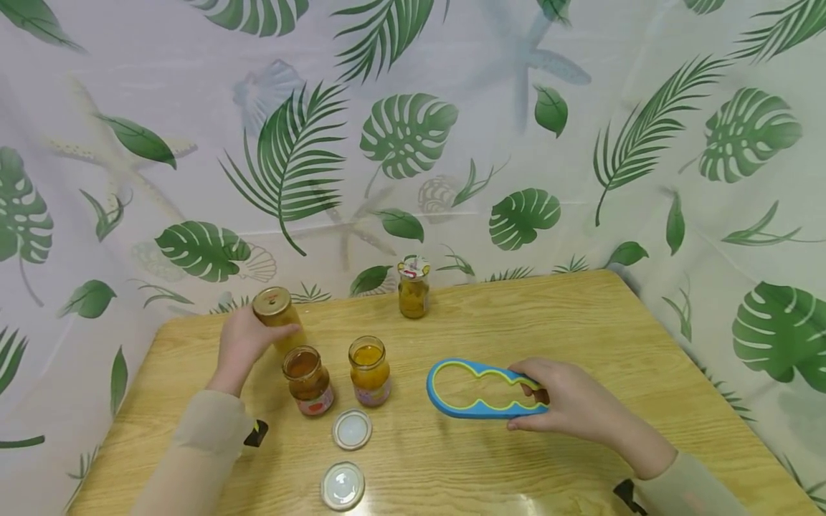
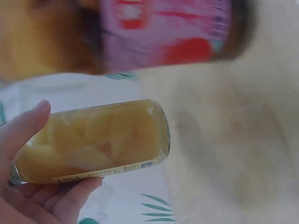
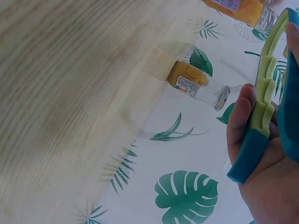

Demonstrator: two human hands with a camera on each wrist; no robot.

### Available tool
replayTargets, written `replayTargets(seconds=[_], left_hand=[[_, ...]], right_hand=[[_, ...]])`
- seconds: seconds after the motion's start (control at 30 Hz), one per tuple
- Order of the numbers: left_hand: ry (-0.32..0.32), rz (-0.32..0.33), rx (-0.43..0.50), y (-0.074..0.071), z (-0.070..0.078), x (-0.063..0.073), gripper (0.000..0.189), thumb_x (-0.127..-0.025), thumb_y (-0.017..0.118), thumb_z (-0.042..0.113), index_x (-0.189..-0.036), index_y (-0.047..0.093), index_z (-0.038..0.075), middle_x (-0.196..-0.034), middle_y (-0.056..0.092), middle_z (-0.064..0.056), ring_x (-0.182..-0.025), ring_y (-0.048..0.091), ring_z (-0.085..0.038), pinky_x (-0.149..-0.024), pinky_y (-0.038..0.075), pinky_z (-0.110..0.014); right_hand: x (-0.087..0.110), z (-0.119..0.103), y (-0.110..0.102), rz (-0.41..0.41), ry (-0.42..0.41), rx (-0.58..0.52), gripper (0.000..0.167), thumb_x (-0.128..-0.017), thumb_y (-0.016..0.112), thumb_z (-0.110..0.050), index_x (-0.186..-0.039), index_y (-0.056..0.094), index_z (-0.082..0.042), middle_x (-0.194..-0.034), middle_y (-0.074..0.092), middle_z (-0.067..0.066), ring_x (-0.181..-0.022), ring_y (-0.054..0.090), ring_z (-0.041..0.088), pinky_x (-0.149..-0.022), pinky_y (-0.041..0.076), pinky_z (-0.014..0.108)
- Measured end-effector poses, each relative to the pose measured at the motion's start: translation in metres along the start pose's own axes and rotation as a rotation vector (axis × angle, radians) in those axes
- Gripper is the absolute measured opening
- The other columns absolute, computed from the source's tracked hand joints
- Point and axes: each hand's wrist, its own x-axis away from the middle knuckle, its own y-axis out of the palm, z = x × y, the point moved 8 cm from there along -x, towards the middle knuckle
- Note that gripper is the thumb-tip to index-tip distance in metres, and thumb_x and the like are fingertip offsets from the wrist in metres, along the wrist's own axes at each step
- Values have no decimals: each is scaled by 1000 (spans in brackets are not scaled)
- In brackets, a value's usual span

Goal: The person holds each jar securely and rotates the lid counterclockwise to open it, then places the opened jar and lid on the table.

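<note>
My left hand (image 1: 244, 340) grips a tall jar with a gold lid (image 1: 272, 302) at the far left of the table. In the left wrist view, pale yellow fruit pieces show through the glass of this jar (image 2: 103, 140), with the thumb on one side and curled fingers on the other. My right hand (image 1: 571, 401) holds a blue and lime-green jar opener (image 1: 480, 411) by its narrow end, its wide loop pointing left. Just right of the left hand stand two lidless jars, one with dark amber contents (image 1: 310, 383), the other with orange contents (image 1: 370, 376).
Two loose lids, an upper one (image 1: 352, 430) and a lower one (image 1: 343, 486), lie on the table in front of the lidless jars. Near the back edge stands a small jar with a patterned lid (image 1: 413, 290). A leaf-print sheet (image 1: 406, 136) hangs behind the wooden table (image 1: 555, 315).
</note>
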Motion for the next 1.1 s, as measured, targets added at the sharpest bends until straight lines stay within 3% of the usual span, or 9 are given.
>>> replayTargets(seconds=[0.23, 0.6, 0.8, 1.1], left_hand=[[79, 53, 53, -23, 35, 5, 63, -84, 90, 23, -130, 63, -11, -127, 70, -34, -113, 69, -49, -95, 57, -59], [196, 59, 107, -51, 93, 30, 65, -82, 92, 18, -137, 63, -2, -135, 70, -27, -123, 68, -45, -104, 56, -59], [282, 91, 148, -55, 119, 48, 56, -80, 94, 14, -128, 68, 0, -126, 75, -22, -111, 72, -38, -93, 60, -50], [374, 32, 205, -45, 153, 76, 56, -76, 96, 7, -126, 70, 4, -122, 78, -16, -115, 74, -35, -99, 60, -52]], right_hand=[[0, 0, 0, 5, -3, 12, 63, -80, 92, -50, -120, 70, -6, -81, 53, -15, -70, 47, -5, -63, 46, 19], [-1, 3, -2, 2, 4, 16, 62, -80, 92, -49, -118, 70, -6, -80, 52, -14, -70, 46, -5, -63, 44, 19], [0, 3, -1, 2, 3, 10, 60, -80, 93, -47, -117, 69, -7, -81, 52, -14, -70, 47, -5, -63, 45, 19], [0, 4, -2, -3, 21, -4, 58, -80, 92, -48, -117, 70, -9, -80, 53, -14, -70, 47, -4, -63, 45, 19]])
